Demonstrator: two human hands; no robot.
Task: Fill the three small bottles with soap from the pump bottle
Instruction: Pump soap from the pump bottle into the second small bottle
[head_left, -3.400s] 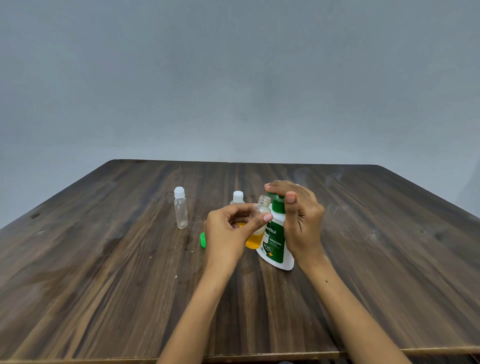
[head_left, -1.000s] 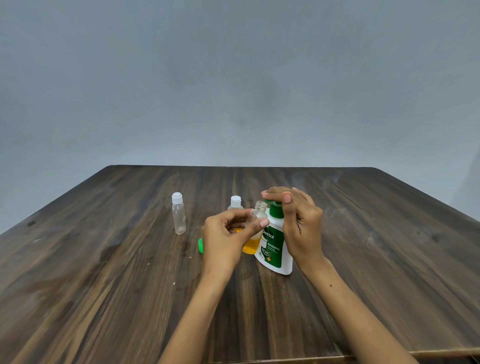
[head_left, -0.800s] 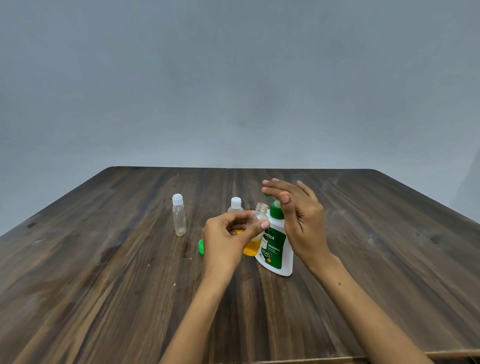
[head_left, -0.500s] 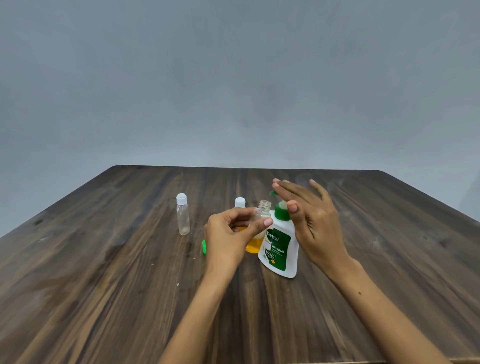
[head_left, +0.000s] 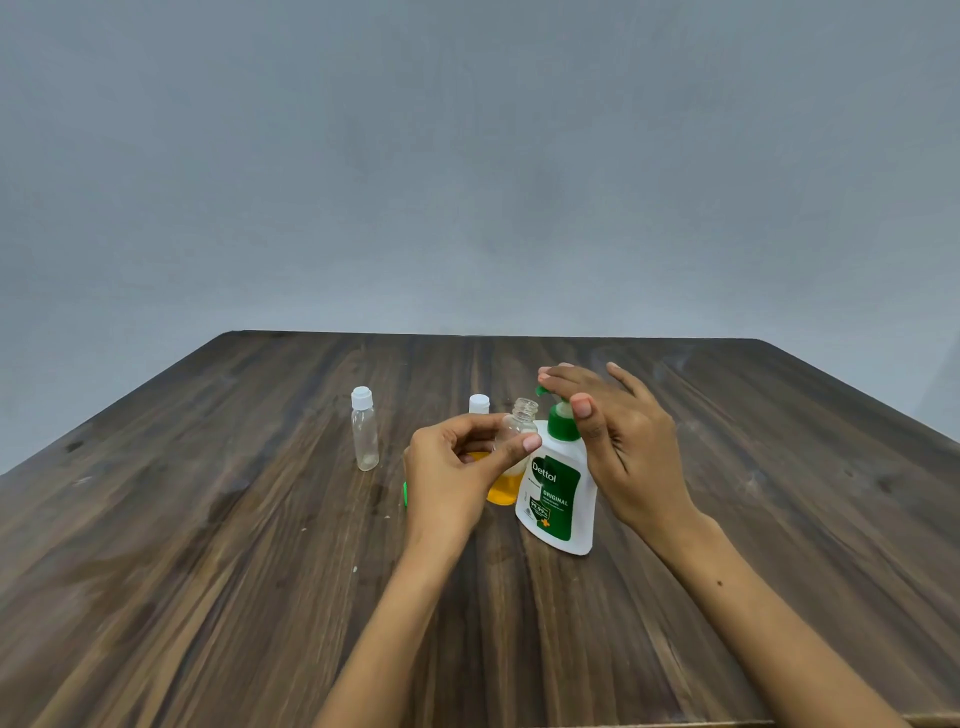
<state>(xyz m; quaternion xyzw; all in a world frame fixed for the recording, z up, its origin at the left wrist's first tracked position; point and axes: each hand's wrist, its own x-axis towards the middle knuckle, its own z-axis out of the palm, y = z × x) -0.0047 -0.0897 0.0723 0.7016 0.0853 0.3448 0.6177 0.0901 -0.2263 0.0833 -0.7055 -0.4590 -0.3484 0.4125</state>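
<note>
The left hand (head_left: 449, 480) pinches a small clear plastic bottle (head_left: 511, 457), uncapped and holding amber soap in its lower part, just beside the white pump bottle (head_left: 558, 493) (green glossy label). The right hand (head_left: 623, 441) lies with straight fingers over the green pump head (head_left: 558, 415). Two capped clear bottles (head_left: 364, 435) (head_left: 479, 404) stand on the dark grained wooden table (head_left: 208, 571).

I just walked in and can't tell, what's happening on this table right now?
A person is filling small bottles with soap. The left hand holds an open bottle, partly full of orange soap, beside the pump bottle. The right hand is open over the pump top. Two capped bottles stand behind: an empty one and another, mostly hidden.
</note>
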